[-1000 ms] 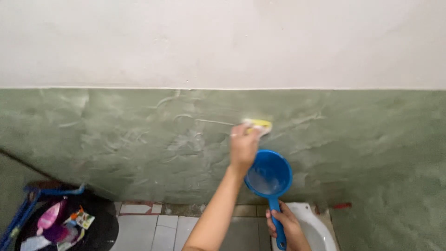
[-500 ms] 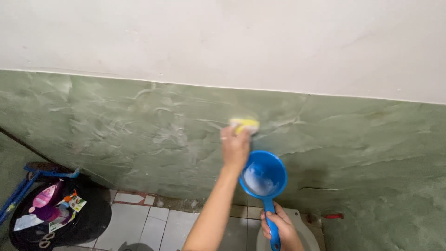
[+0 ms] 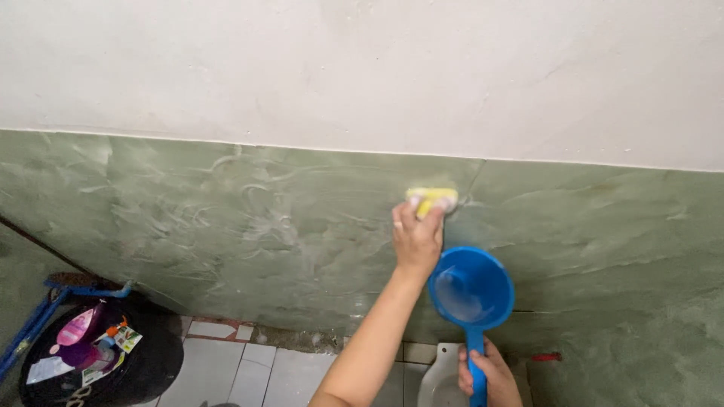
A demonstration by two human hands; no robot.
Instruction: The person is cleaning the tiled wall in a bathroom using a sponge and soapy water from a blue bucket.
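My left hand [image 3: 416, 235] reaches up and presses a yellow sponge [image 3: 431, 199] flat against the green tiled wall [image 3: 226, 226], just below the line where the white upper wall [image 3: 362, 68] begins. Soapy streaks cover the tiles to the left of the sponge. My right hand [image 3: 487, 374] grips the handle of a blue plastic water dipper [image 3: 471, 290], held upright just below and to the right of the left hand. The dipper's bowl faces me; I cannot tell how much water is in it.
A white toilet bowl [image 3: 437, 383] shows at the bottom, under the dipper. A black bucket [image 3: 143, 369] with bottles and packets stands on the white floor tiles at lower left, next to a blue-handled tool [image 3: 34, 320]. A small red object [image 3: 544, 356] sits low on the right.
My left hand has slid the sponge to the right along the wall. The dipper in my right hand has moved to the right with it.
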